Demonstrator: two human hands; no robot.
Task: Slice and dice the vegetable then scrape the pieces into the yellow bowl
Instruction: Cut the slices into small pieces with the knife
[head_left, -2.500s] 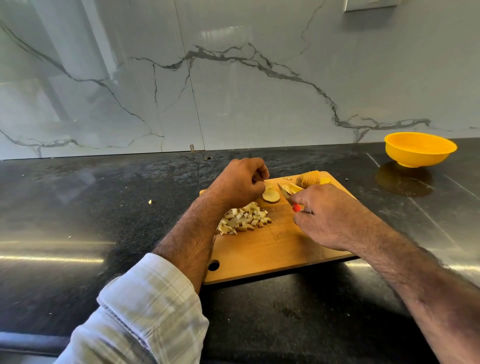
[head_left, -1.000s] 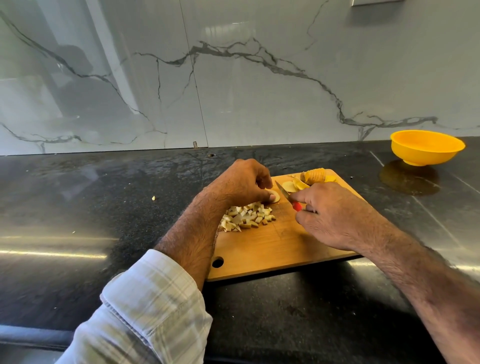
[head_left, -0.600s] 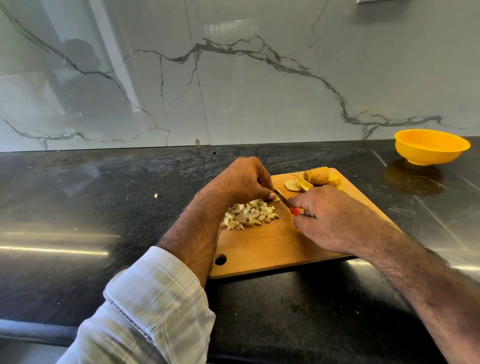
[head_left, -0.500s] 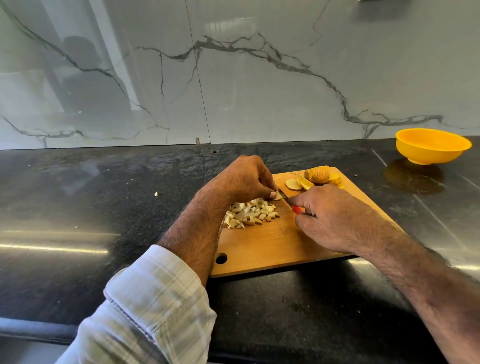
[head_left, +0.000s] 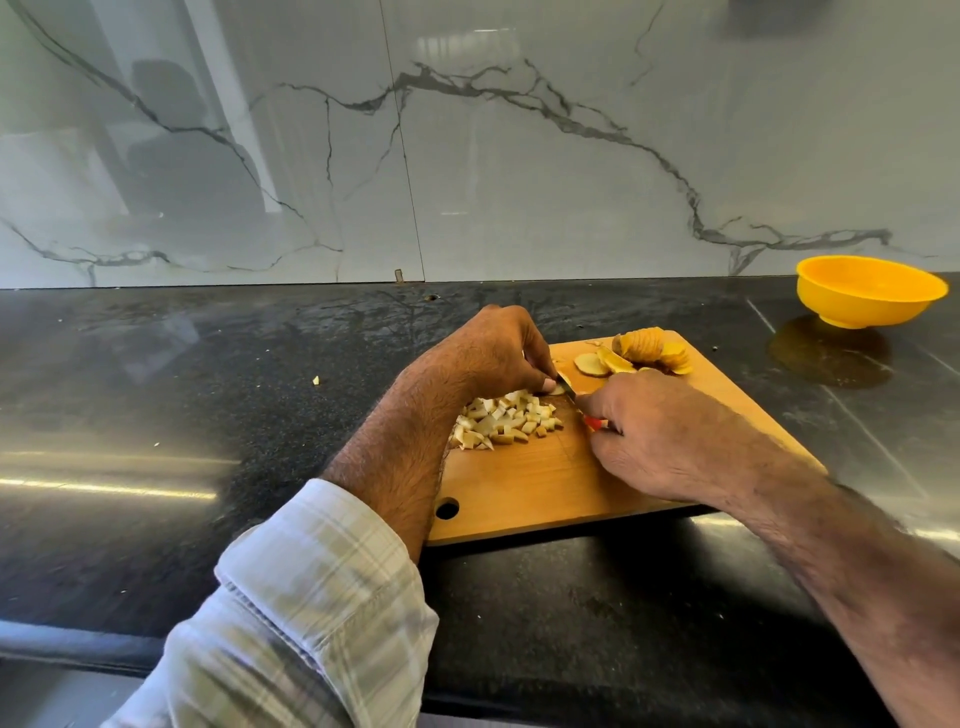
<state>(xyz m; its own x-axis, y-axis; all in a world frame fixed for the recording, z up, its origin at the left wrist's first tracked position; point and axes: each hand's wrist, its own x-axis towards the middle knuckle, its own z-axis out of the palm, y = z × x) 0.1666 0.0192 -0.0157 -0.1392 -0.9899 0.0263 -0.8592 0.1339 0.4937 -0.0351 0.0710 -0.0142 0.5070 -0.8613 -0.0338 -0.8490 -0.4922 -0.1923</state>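
Observation:
A wooden cutting board (head_left: 540, 488) lies on the black counter. A pile of diced pale vegetable pieces (head_left: 506, 418) sits on its left part. Round slices and the uncut end of the vegetable (head_left: 639, 353) lie at the board's far edge. My left hand (head_left: 488, 356) pinches a slice (head_left: 557, 389) down on the board with curled fingers. My right hand (head_left: 660, 426) grips a small knife with a red handle (head_left: 595, 423); its blade (head_left: 567, 385) rests against that slice. The yellow bowl (head_left: 870, 291) stands far right on the counter, apart from the board.
A marble-patterned wall runs behind the counter. A few stray vegetable bits (head_left: 315, 381) lie on the counter left of the board. The counter's front edge (head_left: 78, 649) is at the bottom of the view.
My left hand drew a slice from the far stack toward the diced pile and now holds it there. The knife followed and its blade is on the slice. The camera shifted slightly.

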